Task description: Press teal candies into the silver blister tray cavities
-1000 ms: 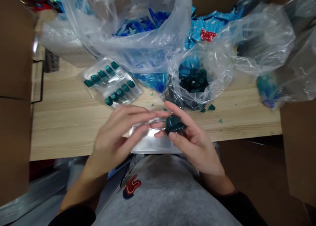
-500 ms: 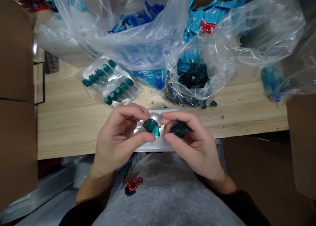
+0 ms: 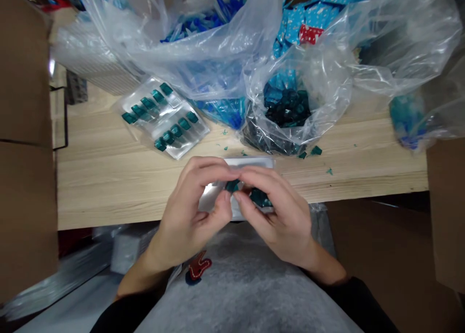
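Both hands work close together over the near edge of the pale wooden counter [image 3: 109,187], just in front of the person's grey top [image 3: 247,294]. The left hand [image 3: 192,212] and the right hand [image 3: 279,216] curl inward around a clear plastic blister tray [image 3: 250,162], whose far edge shows past the knuckles. The left fingers [image 3: 214,170] pinch a small teal piece [image 3: 232,185] near the middle of the tray, while the right fingers [image 3: 269,187] close over a darker teal piece [image 3: 260,198] just beside it. The fingers hide how firmly each piece is held and whether either sits in a tray pocket.

Farther along the counter lies a second blister tray [image 3: 189,146], with two rows of teal pieces in its pockets. To its right, a clear plastic bag [image 3: 319,81] holds a heap of dark teal pieces, with loose teal flecks [image 3: 316,150] near its foot. A larger plastic bag [image 3: 203,66] of blue pieces sits at the far side.

The step in hand looks like close fingerwork on the pieces at the tray. Any next move calls for a steady pinch, since the pieces are small.
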`<action>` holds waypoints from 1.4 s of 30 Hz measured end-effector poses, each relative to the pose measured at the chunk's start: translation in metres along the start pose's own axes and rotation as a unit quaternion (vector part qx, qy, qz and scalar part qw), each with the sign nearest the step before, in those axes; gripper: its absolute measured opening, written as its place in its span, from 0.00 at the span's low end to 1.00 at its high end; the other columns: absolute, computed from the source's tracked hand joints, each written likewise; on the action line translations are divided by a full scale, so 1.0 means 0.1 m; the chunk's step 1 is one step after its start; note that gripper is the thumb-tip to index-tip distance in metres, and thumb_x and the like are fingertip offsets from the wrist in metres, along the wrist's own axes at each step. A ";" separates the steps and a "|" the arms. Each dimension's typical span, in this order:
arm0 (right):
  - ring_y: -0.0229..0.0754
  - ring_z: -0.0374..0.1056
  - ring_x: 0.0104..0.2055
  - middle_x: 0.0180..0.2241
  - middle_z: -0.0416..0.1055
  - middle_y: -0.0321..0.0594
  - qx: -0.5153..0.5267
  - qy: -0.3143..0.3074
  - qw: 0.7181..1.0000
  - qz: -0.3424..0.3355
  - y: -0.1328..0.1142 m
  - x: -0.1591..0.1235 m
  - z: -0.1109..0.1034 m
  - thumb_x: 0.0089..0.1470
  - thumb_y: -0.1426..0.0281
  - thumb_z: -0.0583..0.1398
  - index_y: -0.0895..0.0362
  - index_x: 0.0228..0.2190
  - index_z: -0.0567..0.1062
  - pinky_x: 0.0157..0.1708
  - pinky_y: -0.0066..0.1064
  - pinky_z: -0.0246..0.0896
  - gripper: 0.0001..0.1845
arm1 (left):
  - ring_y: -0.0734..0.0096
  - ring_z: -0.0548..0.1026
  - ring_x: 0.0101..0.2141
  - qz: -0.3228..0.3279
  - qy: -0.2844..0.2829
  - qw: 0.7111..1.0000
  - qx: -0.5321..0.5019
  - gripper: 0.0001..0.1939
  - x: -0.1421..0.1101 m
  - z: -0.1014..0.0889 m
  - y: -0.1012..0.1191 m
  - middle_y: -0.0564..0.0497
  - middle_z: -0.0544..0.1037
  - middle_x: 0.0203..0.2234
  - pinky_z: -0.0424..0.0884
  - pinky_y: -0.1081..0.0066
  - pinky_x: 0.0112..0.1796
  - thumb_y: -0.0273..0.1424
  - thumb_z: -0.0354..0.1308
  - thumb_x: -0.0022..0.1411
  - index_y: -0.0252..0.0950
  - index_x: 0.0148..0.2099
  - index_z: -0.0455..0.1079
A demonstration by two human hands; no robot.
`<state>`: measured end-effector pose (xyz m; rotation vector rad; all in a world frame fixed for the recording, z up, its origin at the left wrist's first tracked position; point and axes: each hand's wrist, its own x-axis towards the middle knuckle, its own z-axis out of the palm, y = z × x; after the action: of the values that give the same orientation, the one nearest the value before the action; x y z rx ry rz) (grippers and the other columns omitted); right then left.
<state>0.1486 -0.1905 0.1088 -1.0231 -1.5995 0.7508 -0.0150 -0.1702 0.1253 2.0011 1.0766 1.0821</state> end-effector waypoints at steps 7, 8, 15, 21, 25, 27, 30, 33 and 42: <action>0.37 0.77 0.47 0.46 0.79 0.43 -0.017 -0.028 0.999 0.000 -0.02 0.00 -0.06 0.63 0.74 0.61 0.58 0.46 0.75 0.48 0.28 0.75 0.09 | 0.73 0.75 0.44 0.038 0.007 0.999 0.003 0.19 -0.02 0.02 -0.08 0.52 0.74 0.40 0.74 0.72 0.45 0.15 0.56 0.61 0.40 0.49 0.68; 0.37 0.77 0.47 0.45 0.79 0.42 -0.014 -0.027 1.000 -0.001 -0.02 0.00 -0.07 0.62 0.74 0.62 0.58 0.45 0.76 0.48 0.27 0.75 0.09 | 0.72 0.75 0.43 0.041 0.012 0.999 0.004 0.18 -0.03 0.02 -0.10 0.52 0.74 0.40 0.75 0.72 0.44 0.15 0.57 0.61 0.40 0.49 0.68; 0.39 0.77 0.46 0.43 0.80 0.42 -0.090 0.030 0.994 -0.046 -0.01 -0.02 0.01 0.60 0.80 0.59 0.57 0.46 0.75 0.47 0.29 0.77 0.13 | 0.73 0.74 0.43 0.042 0.040 0.998 -0.021 0.19 -0.07 0.08 -0.12 0.52 0.74 0.40 0.75 0.72 0.44 0.15 0.60 0.60 0.39 0.50 0.68; 0.40 0.78 0.44 0.40 0.80 0.45 -0.130 0.043 0.988 -0.073 0.05 -0.04 0.03 0.60 0.81 0.58 0.57 0.44 0.74 0.45 0.32 0.77 0.13 | 0.68 0.76 0.43 0.039 0.087 0.994 -0.056 0.23 -0.13 0.16 -0.10 0.50 0.75 0.41 0.78 0.66 0.43 0.17 0.62 0.59 0.40 0.55 0.69; 0.39 0.78 0.44 0.39 0.81 0.43 -0.085 0.039 0.994 -0.061 0.03 -0.05 0.01 0.59 0.82 0.59 0.57 0.43 0.74 0.45 0.30 0.76 0.13 | 0.69 0.77 0.40 0.085 0.082 0.992 -0.035 0.25 -0.16 0.14 -0.08 0.50 0.76 0.40 0.79 0.67 0.40 0.17 0.62 0.59 0.40 0.56 0.69; 0.37 0.78 0.43 0.39 0.81 0.40 -0.030 0.057 0.997 -0.037 0.02 -0.06 0.01 0.59 0.82 0.59 0.55 0.42 0.75 0.43 0.28 0.76 0.13 | 0.70 0.77 0.42 0.091 0.057 0.994 -0.036 0.25 -0.15 0.10 -0.06 0.50 0.76 0.41 0.78 0.69 0.43 0.17 0.63 0.59 0.38 0.57 0.69; 0.36 0.78 0.42 0.38 0.81 0.35 0.065 0.053 0.995 0.054 0.01 -0.04 -0.01 0.59 0.80 0.61 0.53 0.40 0.76 0.42 0.28 0.76 0.11 | 0.71 0.74 0.48 0.055 -0.008 0.998 -0.021 0.22 -0.13 0.04 -0.03 0.49 0.74 0.45 0.74 0.73 0.50 0.18 0.61 0.62 0.38 0.57 0.69; 0.36 0.79 0.39 0.36 0.82 0.32 0.139 0.000 0.978 0.153 0.02 -0.02 -0.04 0.59 0.76 0.64 0.53 0.37 0.77 0.39 0.27 0.76 0.07 | 0.77 0.74 0.47 0.049 -0.050 0.998 0.001 0.21 -0.12 -0.02 -0.02 0.51 0.74 0.45 0.72 0.80 0.51 0.16 0.57 0.65 0.37 0.57 0.69; 0.34 0.75 0.36 0.36 0.79 0.36 -0.008 -0.067 0.998 0.009 0.11 -0.09 -0.11 0.62 0.76 0.61 0.54 0.41 0.76 0.36 0.25 0.72 0.07 | 0.75 0.76 0.44 -0.008 -0.081 0.995 -0.052 0.10 -0.24 -0.06 -0.06 0.51 0.76 0.42 0.73 0.77 0.48 0.26 0.61 0.67 0.37 0.51 0.70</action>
<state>0.1630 -0.1941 0.0978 -1.0188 -1.7147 0.8352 -0.0308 -0.1867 0.1145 1.9581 0.9316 0.9318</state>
